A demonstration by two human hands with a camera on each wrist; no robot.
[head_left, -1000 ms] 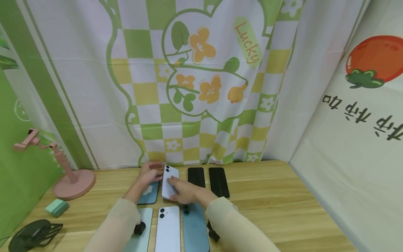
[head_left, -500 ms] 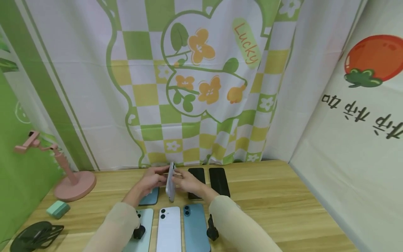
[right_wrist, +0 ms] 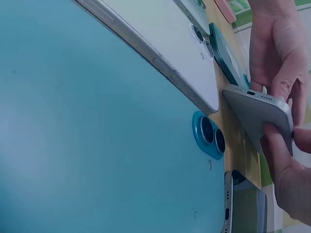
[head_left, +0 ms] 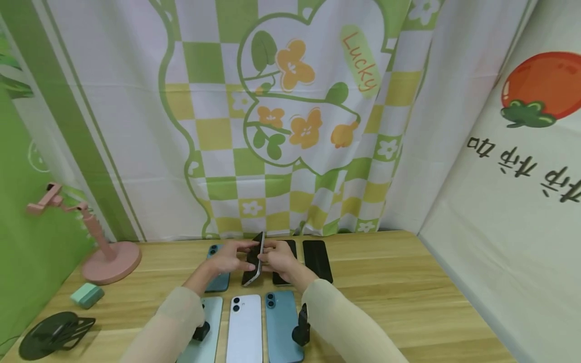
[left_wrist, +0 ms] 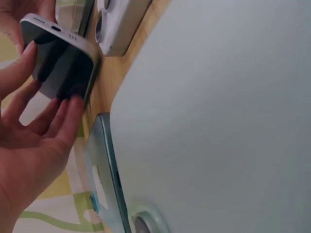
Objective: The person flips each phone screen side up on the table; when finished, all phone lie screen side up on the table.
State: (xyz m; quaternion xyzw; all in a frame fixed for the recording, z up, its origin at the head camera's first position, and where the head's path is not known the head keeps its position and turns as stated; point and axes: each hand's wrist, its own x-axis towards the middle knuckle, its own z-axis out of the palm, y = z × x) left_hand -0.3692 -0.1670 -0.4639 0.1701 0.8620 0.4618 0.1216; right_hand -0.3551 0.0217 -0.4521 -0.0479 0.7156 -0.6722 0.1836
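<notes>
A phone point(head_left: 253, 263) with a pale lavender back and silver frame stands tilted on edge between my hands, its dark screen facing left. My right hand point(head_left: 279, 258) pinches its right side; in the right wrist view, a fingertip point(right_wrist: 272, 132) presses the pale back. My left hand point(head_left: 228, 258) reaches across the screen side. In the left wrist view, its thumb and loosely bent fingers point(left_wrist: 73, 109) touch the dark glass point(left_wrist: 68, 68), slightly blurred. Just left lies a blue phone point(head_left: 222, 281) bearing a white label. Right of the hands, a dark-screened phone point(head_left: 290, 248) is partly covered by my right hand.
Another dark-screened phone point(head_left: 317, 262) lies farther right. In the nearer row are a pale green phone point(head_left: 212, 310), a white phone point(head_left: 245, 327) and a teal phone point(head_left: 281, 317). A pink stand point(head_left: 123, 262), green block point(head_left: 88, 295) and black object point(head_left: 50, 333) sit at left.
The lavender phone has turned from back-up through edge-on until its dark screen faces left. My left hand moves right to the screen; my right hand shifts from the back to the right side.
</notes>
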